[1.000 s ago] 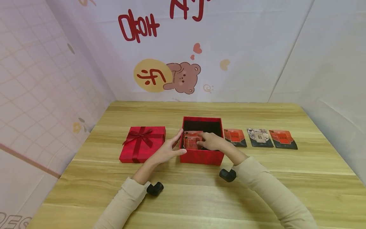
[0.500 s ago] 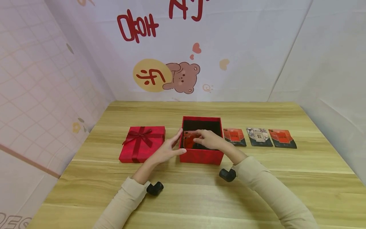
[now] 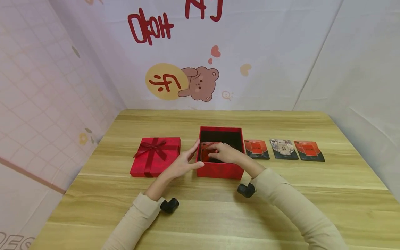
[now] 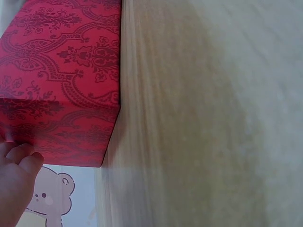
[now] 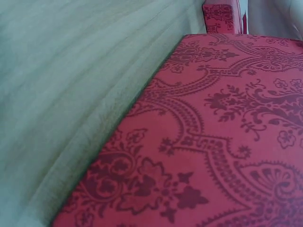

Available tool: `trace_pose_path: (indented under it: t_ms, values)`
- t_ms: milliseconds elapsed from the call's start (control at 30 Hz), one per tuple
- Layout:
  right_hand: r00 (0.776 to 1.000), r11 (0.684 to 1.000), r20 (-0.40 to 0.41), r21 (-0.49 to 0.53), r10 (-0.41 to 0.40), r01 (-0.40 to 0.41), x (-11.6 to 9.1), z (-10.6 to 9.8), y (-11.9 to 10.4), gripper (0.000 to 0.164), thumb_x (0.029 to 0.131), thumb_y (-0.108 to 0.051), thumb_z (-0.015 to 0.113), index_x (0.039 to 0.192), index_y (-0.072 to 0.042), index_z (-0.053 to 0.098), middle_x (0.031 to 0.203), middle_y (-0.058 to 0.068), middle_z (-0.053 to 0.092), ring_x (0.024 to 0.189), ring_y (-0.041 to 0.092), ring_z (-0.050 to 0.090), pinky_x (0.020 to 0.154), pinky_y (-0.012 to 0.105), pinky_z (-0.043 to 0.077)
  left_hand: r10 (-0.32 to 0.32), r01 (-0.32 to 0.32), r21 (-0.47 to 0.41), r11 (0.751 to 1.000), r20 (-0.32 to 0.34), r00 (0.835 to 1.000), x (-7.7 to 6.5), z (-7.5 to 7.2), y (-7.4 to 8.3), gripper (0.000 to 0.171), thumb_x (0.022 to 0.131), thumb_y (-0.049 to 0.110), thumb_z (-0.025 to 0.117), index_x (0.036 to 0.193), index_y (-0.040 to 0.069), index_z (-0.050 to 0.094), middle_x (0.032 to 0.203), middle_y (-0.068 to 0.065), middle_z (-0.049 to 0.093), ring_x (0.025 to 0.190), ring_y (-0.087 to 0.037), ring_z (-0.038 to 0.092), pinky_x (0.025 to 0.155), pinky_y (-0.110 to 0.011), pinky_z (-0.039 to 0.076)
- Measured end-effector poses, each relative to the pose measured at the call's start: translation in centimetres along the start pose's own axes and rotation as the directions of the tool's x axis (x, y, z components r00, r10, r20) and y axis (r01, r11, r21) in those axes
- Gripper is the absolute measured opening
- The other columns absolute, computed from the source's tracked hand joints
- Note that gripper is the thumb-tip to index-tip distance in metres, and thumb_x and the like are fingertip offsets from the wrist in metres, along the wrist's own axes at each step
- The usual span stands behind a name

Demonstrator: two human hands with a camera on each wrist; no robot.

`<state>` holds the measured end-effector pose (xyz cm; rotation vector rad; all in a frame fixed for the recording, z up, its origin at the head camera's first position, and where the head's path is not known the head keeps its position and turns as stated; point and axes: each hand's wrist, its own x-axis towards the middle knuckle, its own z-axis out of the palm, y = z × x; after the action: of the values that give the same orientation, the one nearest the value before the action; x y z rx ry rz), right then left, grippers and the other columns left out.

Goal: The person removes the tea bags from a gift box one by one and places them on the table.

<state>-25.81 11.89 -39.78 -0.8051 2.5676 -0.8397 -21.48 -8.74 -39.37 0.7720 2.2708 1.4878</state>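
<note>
An open red gift box (image 3: pixel 220 171) with a dark inside stands mid-table. At the left of its inside a red packet (image 3: pixel 204 152) shows, partly covered by my right hand (image 3: pixel 226 152). That hand reaches in over the front rim with fingers and thumb slightly apart, near the packet; contact is not clear. My left hand (image 3: pixel 182 163) touches the box's left side with extended fingers, its thumb at the front left corner. In the left wrist view, fingertips (image 4: pixel 31 163) rest against the patterned box wall (image 4: pixel 71 127). The right wrist view shows only the box's outside (image 5: pixel 203 127), no fingers.
A red lid (image 3: pixel 167 158) with a ribbon bow lies left of the box. On the right lie a red and black packet (image 3: pixel 257 150), a light patterned packet (image 3: pixel 283 149) and another red and black packet (image 3: pixel 309 150). A wall stands behind the wooden table (image 3: pixel 206 215).
The front packet in the box has dropped from sight, leaving one visible. My right hand came up slightly off it, then shifted left over the remaining packet. My left hand stayed put.
</note>
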Motion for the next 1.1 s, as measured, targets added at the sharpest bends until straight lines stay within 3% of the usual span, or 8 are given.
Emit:
trace_pose_path:
  t_ms: [233,633,900,1000,1100]
  values:
    - [0.999,0.999,-0.044,0.031,0.014,-0.012,-0.2,-0.1,0.1,0.036,0.09,-0.012,0.057,0.122,0.002,0.056,0.116,0.016,0.061,0.098,0.027,0.058,0.081,0.037,0.049,-0.001,0.001,0.001,1.0,0.002,1.0,0.0,0.0,0.0,0.076,0.09,0.009,0.056,0.146,0.002,0.005,0.152,-0.012,0.004,0.137,-0.03,0.014,0.108,-0.044,0.021]
    - [0.988,0.993,-0.139,0.111,0.064,-0.049,-0.4,-0.5,0.2,0.041,0.084,-0.009,0.063,0.123,0.0,0.056,0.106,0.015,0.064,0.087,0.025,0.059,0.063,0.027,0.047,0.008,-0.008,-0.007,1.0,-0.006,1.0,0.0,0.1,0.0,0.076,0.089,0.007,0.056,0.145,0.0,0.006,0.152,-0.014,0.005,0.137,-0.031,0.014,0.109,-0.044,0.02]
    - [0.982,0.986,-0.176,0.159,0.072,-0.044,-1.0,-1.3,-0.1,0.042,0.084,-0.006,0.062,0.124,0.0,0.055,0.072,0.009,0.058,0.061,0.015,0.045,0.053,0.023,0.036,0.013,-0.013,-0.011,1.0,-0.005,1.0,0.0,0.1,0.0,0.076,0.089,0.007,0.056,0.145,-0.001,0.005,0.152,-0.014,0.004,0.137,-0.031,0.014,0.109,-0.046,0.019]
    - [0.978,0.982,-0.197,0.189,0.068,-0.03,-1.3,-1.7,-0.1,0.042,0.084,-0.006,0.062,0.125,0.0,0.054,0.09,0.013,0.063,0.063,0.018,0.05,0.055,0.023,0.04,0.014,-0.014,-0.002,1.0,-0.008,1.0,0.0,0.1,0.0,0.076,0.09,0.008,0.056,0.145,0.0,0.005,0.152,-0.013,0.005,0.137,-0.031,0.014,0.109,-0.046,0.02]
    - [0.975,0.971,-0.213,0.24,0.061,-0.008,-1.8,-2.2,0.0,0.044,0.085,-0.005,0.061,0.127,0.001,0.052,0.116,0.017,0.059,0.072,0.022,0.059,0.062,0.024,0.046,0.013,-0.013,0.003,1.0,-0.008,1.0,0.1,0.1,0.0,0.076,0.09,0.008,0.056,0.145,0.001,0.006,0.152,-0.013,0.005,0.137,-0.03,0.014,0.109,-0.045,0.02]
